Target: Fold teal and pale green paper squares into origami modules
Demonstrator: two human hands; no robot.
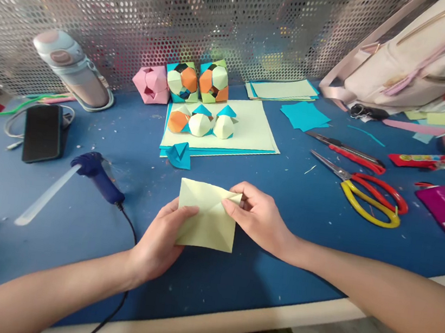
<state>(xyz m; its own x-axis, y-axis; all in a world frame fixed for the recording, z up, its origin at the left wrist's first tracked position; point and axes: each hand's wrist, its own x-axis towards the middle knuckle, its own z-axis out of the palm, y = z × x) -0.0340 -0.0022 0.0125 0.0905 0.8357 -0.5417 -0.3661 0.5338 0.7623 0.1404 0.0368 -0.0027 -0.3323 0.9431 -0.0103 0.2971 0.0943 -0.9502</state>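
The left forearm (68, 282) and right forearm (355, 277) reach in over the table's pale edge (168, 331). Between the hands, above the blue tabletop (242, 292), is a creased pale yellow paper square (208, 230), with no evident long axis. The left hand (162, 232) grips its left side, thumb in front; the right hand (259, 215) pinches the upper right corner, thumb and fingers closed on it. That corner lies nearer the right hand, up and across from the left thumb.
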